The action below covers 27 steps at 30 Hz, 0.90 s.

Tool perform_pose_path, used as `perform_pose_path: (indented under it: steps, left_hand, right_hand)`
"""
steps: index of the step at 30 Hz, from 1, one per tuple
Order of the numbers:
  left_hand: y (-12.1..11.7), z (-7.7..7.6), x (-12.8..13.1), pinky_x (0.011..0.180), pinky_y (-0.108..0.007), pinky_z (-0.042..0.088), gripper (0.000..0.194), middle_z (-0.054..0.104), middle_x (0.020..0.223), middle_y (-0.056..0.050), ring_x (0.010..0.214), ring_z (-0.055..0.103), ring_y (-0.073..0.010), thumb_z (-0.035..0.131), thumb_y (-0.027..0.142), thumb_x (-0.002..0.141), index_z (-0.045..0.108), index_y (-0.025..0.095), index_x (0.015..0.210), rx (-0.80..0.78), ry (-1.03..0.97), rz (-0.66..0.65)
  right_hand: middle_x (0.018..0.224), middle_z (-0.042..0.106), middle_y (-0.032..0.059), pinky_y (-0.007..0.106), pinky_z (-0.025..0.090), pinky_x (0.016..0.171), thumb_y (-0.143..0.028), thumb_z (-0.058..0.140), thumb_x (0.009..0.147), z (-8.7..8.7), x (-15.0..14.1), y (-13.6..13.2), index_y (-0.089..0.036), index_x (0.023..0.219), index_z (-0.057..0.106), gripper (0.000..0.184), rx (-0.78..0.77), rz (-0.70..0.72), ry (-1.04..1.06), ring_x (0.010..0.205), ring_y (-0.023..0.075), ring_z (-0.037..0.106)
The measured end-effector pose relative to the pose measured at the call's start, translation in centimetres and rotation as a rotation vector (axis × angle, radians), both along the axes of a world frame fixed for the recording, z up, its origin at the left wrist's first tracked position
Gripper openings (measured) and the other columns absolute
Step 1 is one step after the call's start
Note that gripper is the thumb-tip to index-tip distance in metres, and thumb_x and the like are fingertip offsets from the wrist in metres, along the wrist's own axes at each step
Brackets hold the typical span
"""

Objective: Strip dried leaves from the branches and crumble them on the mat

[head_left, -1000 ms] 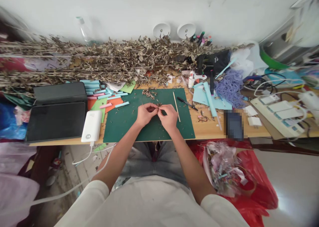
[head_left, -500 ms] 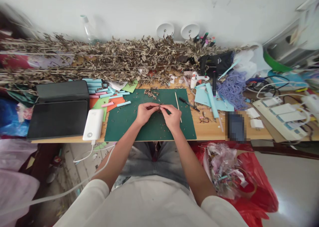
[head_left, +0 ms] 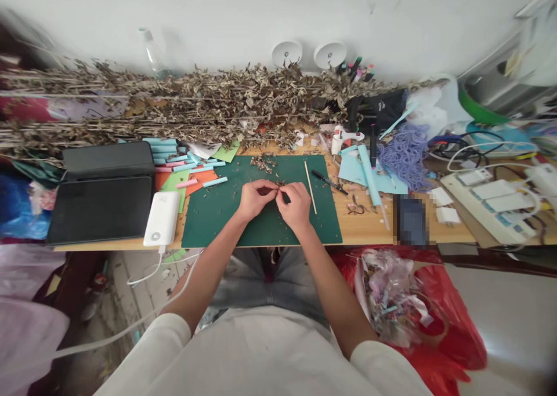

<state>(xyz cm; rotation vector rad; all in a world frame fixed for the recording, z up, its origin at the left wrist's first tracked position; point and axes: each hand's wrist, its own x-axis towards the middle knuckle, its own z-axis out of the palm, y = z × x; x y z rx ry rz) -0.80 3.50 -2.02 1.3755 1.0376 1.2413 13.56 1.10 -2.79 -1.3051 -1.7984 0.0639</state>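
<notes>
Over the green cutting mat (head_left: pixel 213 210), my left hand (head_left: pixel 255 199) and my right hand (head_left: pixel 295 203) meet fingertip to fingertip. Both are closed in a pinch. A small brown bit of dried leaves (head_left: pixel 281 183) shows at the fingertips, mostly covered by them. Just beyond the hands lies a little heap of dried leaf crumbs (head_left: pixel 263 163). To the right of my right hand are a thin wooden stick (head_left: pixel 310 187) and a black pen (head_left: pixel 329 182) across the mat's edge. Fine leaf flecks are scattered on the mat.
Long dried leafy stems (head_left: pixel 243 97) stretch along the back. A tablet (head_left: pixel 100 210), a white power bank (head_left: pixel 162 219) and paper rolls (head_left: pixel 163 151) are at left. A glue gun (head_left: pixel 346 137), purple yarn (head_left: pixel 405 155) and a power strip (head_left: pixel 489 210) lie right, above a red bag (head_left: pixel 456 320).
My right hand has moved slightly left and its fingers have curled in more. The left hand stays almost in place, still pinching. The view has shifted very slightly.
</notes>
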Motion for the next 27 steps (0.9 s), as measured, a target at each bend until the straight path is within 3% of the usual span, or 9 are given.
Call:
perform_pose_path:
  steps: [6,12,16,22,27]
  left_hand:
    - [0.10,-0.26,0.18,0.071,-0.031,0.056,0.016,0.074,0.079,-0.006,0.073,0.069,-0.0174,0.077,0.026,0.065,0.073,0.015,0.077,-0.034,-0.004,0.017]
    - [0.05,-0.34,0.31,0.073,-0.032,0.056,0.019,0.074,0.080,-0.007,0.074,0.069,-0.0177,0.078,0.029,0.064,0.073,0.015,0.075,-0.038,-0.042,0.009]
    - [-0.10,-0.45,0.10,0.074,-0.032,0.056,0.020,0.074,0.082,-0.007,0.075,0.069,-0.0177,0.078,0.030,0.065,0.074,0.015,0.077,-0.056,-0.045,0.039]
    - [0.17,-0.40,-0.07,0.081,-0.037,0.056,0.025,0.074,0.086,-0.007,0.080,0.069,-0.0198,0.078,0.034,0.068,0.075,0.016,0.084,-0.085,-0.058,0.061]
    - [0.39,-0.53,-0.30,0.087,-0.038,0.055,0.025,0.069,0.105,-0.010,0.094,0.067,-0.0206,0.078,0.031,0.069,0.075,0.017,0.089,-0.004,-0.083,0.030]
  right_hand:
    - [0.079,0.062,0.0059,0.035,0.045,0.075,-0.016,0.053,0.086,0.12,-0.33,-0.26,-0.021,0.076,0.060,0.014,0.024,-0.053,-0.060,0.082,0.0217,0.053]
    - [0.073,0.061,0.0026,0.032,0.046,0.071,-0.017,0.055,0.084,0.25,0.15,0.20,-0.021,0.072,0.059,0.013,-0.026,-0.049,0.115,0.075,0.0187,0.055]
    - [0.072,0.062,0.0027,0.032,0.048,0.069,-0.020,0.055,0.084,0.09,0.65,0.54,-0.021,0.074,0.062,0.012,-0.051,-0.136,0.236,0.071,0.0186,0.058]
    - [0.088,0.072,0.0070,0.039,0.052,0.081,-0.023,0.052,0.089,0.03,0.46,0.55,-0.022,0.089,0.069,0.017,-0.077,-0.056,0.237,0.084,0.0226,0.064]
    - [0.096,0.071,0.0069,0.038,0.054,0.086,-0.020,0.052,0.088,0.82,0.52,0.27,-0.023,0.100,0.069,0.021,-0.070,0.046,0.256,0.091,0.0214,0.065]
